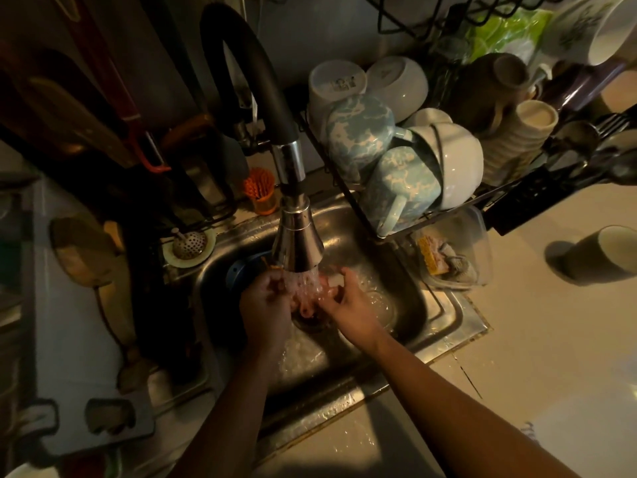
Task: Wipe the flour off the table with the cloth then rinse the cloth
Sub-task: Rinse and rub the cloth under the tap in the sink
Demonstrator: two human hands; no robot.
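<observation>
Both hands are over the steel sink [444, 315] under the running tap [296, 236]. Between them sits a small bunched pinkish cloth [310, 305], wet and partly hidden by the water stream. My left hand [267, 305] grips its left side with curled fingers. My right hand [348, 303] pinches its right side, fingertips bent around the edge. Water falls straight onto the cloth and splashes into the basin near the drain.
A dish rack [431, 215] with upturned mugs and bowls overhangs the sink's right side. A clear tub [479, 236] with a sponge sits below it. A dark cup [599, 257] stands on the counter at right. An orange brush holder [262, 194] is behind the tap.
</observation>
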